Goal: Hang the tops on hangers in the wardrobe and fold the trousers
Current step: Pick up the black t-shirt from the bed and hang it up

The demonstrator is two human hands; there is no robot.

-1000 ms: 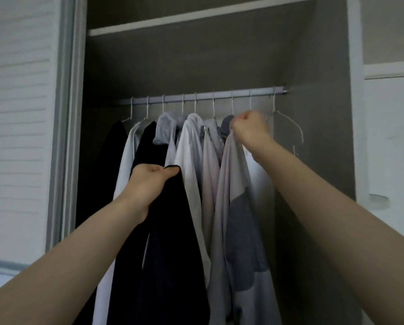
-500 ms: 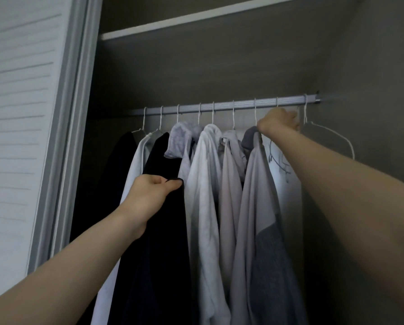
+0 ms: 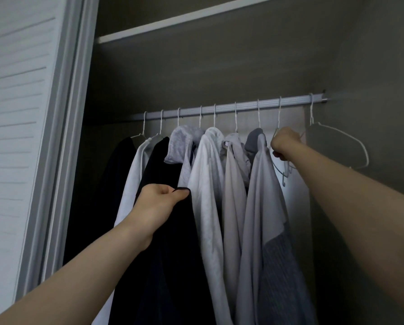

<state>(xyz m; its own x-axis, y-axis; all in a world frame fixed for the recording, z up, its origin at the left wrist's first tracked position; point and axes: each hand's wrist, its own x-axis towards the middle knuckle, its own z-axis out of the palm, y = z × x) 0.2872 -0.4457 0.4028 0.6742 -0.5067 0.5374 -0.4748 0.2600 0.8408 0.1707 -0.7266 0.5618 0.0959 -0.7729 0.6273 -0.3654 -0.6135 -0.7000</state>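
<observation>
Left hand [image 3: 157, 205] bunches a dark top [image 3: 173, 254], near-left of the rail [image 3: 231, 106]: soft, limp, light; take it at the collar. Right hand [image 3: 284, 143] is closed round a bare white hanger [image 3: 281, 171] at far right: thin wire, springy, snags easily; hold it near the hook.

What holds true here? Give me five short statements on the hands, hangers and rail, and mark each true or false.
1. The left hand grips a dark garment. True.
2. The right hand rests open on the rail. False: it is below the rail, curled round a white wire hanger.
3. An empty hanger hangs at the rail's right end. True.
4. All hanging tops are dark. False: several are white or grey, such as the white top.
5. A shelf sits above the rail. True.
</observation>
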